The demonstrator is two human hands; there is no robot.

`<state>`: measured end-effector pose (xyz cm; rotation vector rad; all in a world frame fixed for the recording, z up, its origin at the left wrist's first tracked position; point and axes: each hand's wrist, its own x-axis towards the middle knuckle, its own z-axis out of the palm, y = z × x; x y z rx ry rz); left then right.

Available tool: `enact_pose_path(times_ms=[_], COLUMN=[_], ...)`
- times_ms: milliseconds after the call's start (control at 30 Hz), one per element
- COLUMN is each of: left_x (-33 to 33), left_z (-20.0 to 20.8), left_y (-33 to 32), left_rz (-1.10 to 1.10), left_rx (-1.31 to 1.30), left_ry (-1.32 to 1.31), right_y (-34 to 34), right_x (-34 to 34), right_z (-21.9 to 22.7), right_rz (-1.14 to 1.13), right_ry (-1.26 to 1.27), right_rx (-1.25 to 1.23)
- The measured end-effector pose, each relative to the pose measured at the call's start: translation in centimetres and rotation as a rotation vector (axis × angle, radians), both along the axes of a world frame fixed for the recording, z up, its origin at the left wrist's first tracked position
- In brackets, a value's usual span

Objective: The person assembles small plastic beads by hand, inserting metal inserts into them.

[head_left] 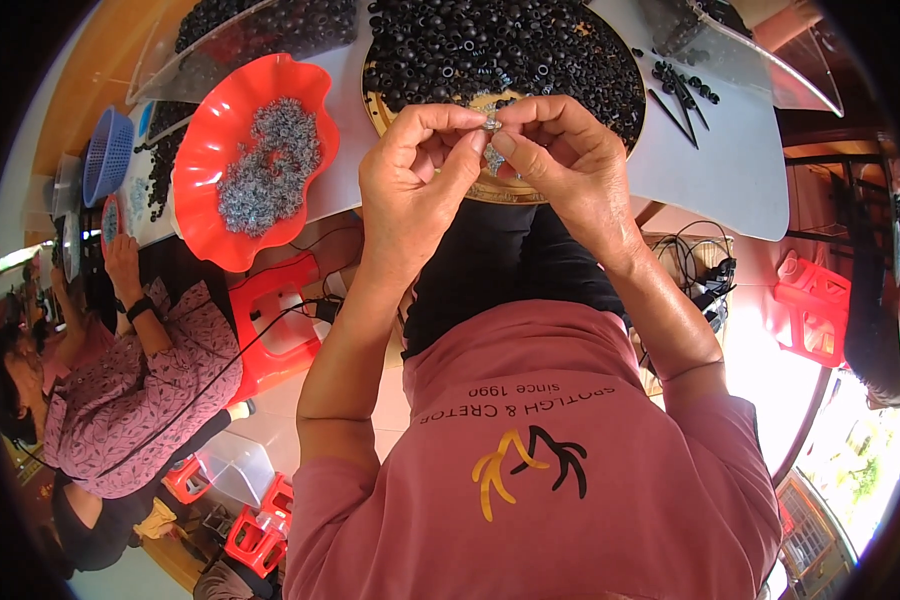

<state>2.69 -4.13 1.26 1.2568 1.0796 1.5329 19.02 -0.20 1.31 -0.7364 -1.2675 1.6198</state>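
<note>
Close fingertip work is in hand: the left hand (415,170) and right hand (570,155) meet over the near edge of the tray (372,108), working one small piece (492,124) between them. Left thumb and forefinger are drawn narrow and pinch it from one side; right thumb and forefinger nip it from the other, a little more loosely by the look of them. The other fingers curl back, holding nothing that shows.

Handling at this scale, I judge, calls for small, even pressure and a steady wrist, since a part this slight could easily spring out of the pinch (and would be hard to find again in the clutter below).

The piece looks pale and glassy, with a bright glint, and is mostly covered by the fingertips; whether it is one part or two joined, I cannot tell. Just beneath it, between the hands, some pale bits (494,160) lie at the tray's near side.

Beyond, the tray is heaped with black parts (500,50), ring-like and glossy, a few pale rings among them. To the left sits a wavy-edged red bowl (196,190) with a mound of clear bits (270,170).
</note>
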Motion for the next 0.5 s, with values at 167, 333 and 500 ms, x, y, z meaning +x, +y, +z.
enact_pose_path(times_ms=[167, 333, 500], left_x=[-0.1, -1.2, -2.7], left_z=[0.2, -0.2, -0.4], left_y=[-0.1, 0.5, 0.0], left_rz=[-0.034, -0.027, 0.151], left_rx=[-0.047, -0.04, -0.021], left_ry=[-0.04, -0.097, 0.118], right_y=[0.2, 1.3, 2.0], right_x=[0.3, 0.9, 2.6], right_z=[-0.3, 0.0, 0.7], right_rz=[0.046, -0.065, -0.192], right_ry=[-0.06, -0.075, -0.21], right_rx=[-0.018, -0.011, 0.051])
